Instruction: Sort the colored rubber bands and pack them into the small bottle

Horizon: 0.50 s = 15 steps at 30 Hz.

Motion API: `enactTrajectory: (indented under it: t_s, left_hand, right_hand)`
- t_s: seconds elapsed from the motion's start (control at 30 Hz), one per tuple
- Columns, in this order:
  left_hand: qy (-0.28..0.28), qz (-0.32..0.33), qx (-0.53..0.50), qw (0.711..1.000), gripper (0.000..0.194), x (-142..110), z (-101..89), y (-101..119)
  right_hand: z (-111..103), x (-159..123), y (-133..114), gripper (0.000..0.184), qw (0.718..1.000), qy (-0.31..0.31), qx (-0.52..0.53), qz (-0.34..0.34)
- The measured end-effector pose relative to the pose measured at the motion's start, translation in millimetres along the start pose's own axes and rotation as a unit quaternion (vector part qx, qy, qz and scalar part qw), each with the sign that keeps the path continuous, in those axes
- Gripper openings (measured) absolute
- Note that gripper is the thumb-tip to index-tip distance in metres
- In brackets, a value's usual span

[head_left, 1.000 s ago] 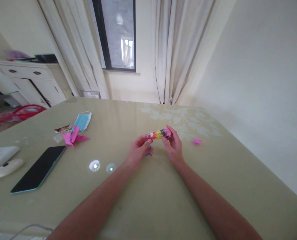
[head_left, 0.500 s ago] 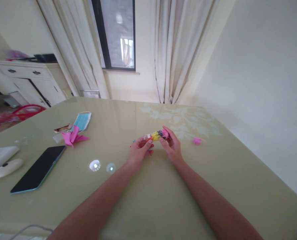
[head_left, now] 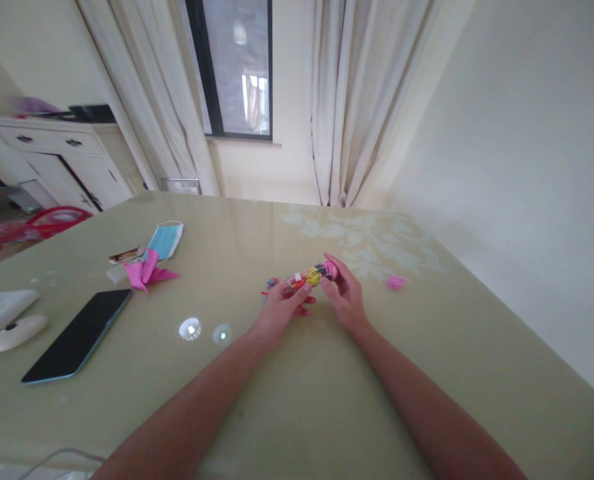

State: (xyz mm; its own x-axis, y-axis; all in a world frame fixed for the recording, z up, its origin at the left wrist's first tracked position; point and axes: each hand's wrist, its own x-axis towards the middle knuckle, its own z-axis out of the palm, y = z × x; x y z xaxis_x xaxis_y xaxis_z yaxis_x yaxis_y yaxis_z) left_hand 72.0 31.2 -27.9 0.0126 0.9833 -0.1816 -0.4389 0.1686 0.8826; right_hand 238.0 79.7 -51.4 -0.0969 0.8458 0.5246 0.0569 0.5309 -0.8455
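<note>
Between my hands, above the table, a clear plastic tube lies nearly level, its right end slightly higher. It is packed with small red, yellow, black and pink things, too small to name. My left hand grips the tube's left part, thumb on top. At the pink right end, my right hand has its thumb and fingers closed around it. Several small red and blue pieces lie on the table just beyond my left hand, partly hidden by it.
A pink folded-paper crane, a blue face mask, a black-screened phone and a white oval object lie at left. Right of my hands rests a small pink piece. A wall borders the table's right side.
My left hand has shifted slightly down, and its fingers have moved a little to the right under the tube. More of the red and blue pieces shows behind it. My right hand stays nearly still.
</note>
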Motion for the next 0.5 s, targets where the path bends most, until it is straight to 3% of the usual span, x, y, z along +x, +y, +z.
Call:
enactTrajectory:
  t_s: [0.5]
  left_hand:
    - [0.074,0.032,0.032,0.996,0.052,-1.7,2.0,-1.9]
  right_hand:
    - [1.8,0.4,0.4,0.057,1.0,0.006,0.007,0.002]
